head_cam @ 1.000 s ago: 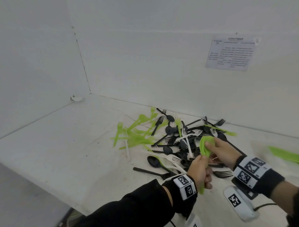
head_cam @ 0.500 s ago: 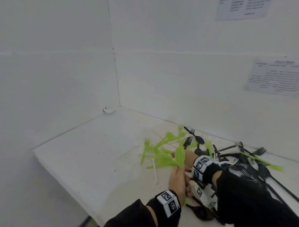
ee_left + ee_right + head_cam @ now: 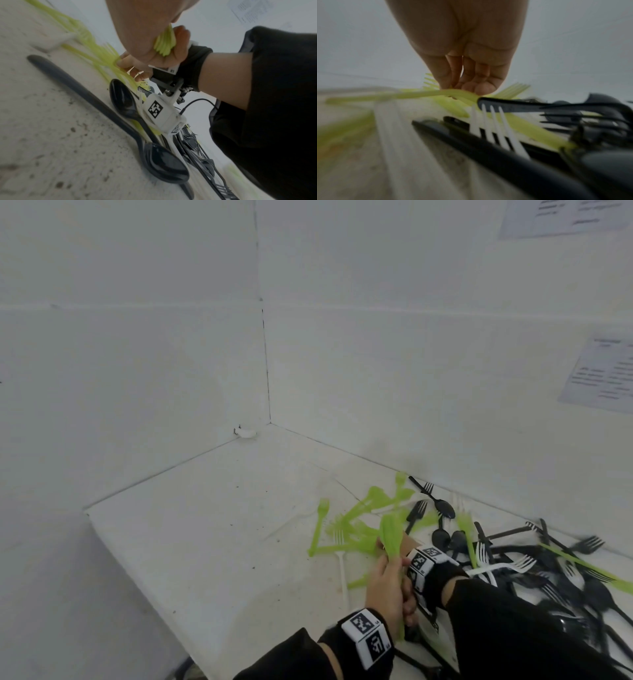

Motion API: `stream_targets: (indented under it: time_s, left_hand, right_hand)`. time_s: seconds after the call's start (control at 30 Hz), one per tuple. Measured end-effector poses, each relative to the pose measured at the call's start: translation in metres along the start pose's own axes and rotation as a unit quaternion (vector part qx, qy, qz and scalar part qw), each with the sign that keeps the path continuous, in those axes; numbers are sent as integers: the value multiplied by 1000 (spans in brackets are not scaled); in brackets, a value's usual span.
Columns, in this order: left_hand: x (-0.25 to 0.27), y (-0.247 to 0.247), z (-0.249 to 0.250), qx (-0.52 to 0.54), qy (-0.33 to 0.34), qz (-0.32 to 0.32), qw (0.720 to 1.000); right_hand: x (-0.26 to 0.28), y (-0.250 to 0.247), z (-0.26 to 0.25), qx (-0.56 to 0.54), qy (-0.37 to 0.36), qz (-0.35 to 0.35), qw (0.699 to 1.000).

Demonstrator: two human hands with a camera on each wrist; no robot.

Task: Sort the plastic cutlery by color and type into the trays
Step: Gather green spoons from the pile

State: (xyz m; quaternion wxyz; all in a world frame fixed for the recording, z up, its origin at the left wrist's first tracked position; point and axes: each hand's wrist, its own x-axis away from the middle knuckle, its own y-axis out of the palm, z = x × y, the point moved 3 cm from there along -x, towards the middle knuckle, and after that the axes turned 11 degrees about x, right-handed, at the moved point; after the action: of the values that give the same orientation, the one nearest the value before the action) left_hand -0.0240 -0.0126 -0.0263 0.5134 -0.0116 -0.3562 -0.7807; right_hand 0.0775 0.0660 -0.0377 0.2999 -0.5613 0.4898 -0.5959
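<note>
My left hand [image 3: 387, 587] grips a bundle of green cutlery [image 3: 390, 537] upright above the table; the left wrist view shows that bundle [image 3: 165, 42] squeezed in the fist [image 3: 150, 33]. Just behind it, my right hand [image 3: 409, 544] reaches down into the loose green forks [image 3: 359, 515], mostly hidden by the bundle. In the right wrist view its fingertips [image 3: 467, 83] pinch a green fork [image 3: 419, 94] lying on the pile. Black forks and spoons [image 3: 513, 563] and a white fork [image 3: 340, 546] lie mixed to the right. No tray is in view.
The white table [image 3: 205, 525] sits in a corner between two white walls, with its front-left edge [image 3: 137, 570] close by. A small white object [image 3: 246, 433] lies in the far corner. Black spoons [image 3: 123, 97] lie under my wrists.
My right hand left the bundle and moved left, down onto the green forks. The left hand kept its bundle and followed left. The head view swung left and up.
</note>
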Motion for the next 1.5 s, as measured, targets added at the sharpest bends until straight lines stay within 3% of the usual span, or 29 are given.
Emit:
stream_targets:
  time_s: [0.2, 0.47, 0.57, 0.63, 0.7, 0.77, 0.83, 0.93, 1.0, 1.1, 1.27, 1.4, 1.5]
  left_hand:
    - [4, 8, -6, -9, -10, -14, 1000]
    - [13, 27, -22, -30, -27, -53, 998]
    - [15, 31, -22, -38, -25, -62, 997]
    - [15, 31, -18, -40, -18, -67, 997]
    - [11, 29, -14, -41, -7, -67, 997]
    - [6, 25, -12, -46, -2, -66, 997]
    - [2, 23, -14, -58, -5, -75, 996]
    - [0, 26, -22, -78, -7, -86, 993]
    - [1, 31, -27, -91, -8, -93, 991]
    - [3, 41, -35, -101, -9, -114, 988]
    - [3, 54, -49, -117, -10, -133, 984]
    - [4, 62, -62, -112, -20, -139, 984]
    - [8, 67, -71, -117, -27, -149, 981]
  right_hand:
    - [16, -10, 26, 116, 11, 30, 993]
    - [51, 13, 48, 275, -18, -104, 956]
    - [59, 7, 62, 206, -36, -21, 978]
    - [71, -4, 74, 103, -57, 77, 990]
    - [87, -16, 85, -2, -53, 176, 983]
    - [99, -21, 101, -34, -5, 203, 979]
    - [109, -11, 122, -11, 90, 152, 984]
    - [135, 16, 151, 35, 239, 46, 969]
    - [152, 35, 156, 20, 268, -4, 963]
    - [162, 52, 145, -5, 253, -23, 967]
    - [148, 57, 124, -41, 208, 89, 973]
    - [147, 55, 107, -84, 98, 132, 983]
    - [154, 54, 122, -108, 81, 161, 978]
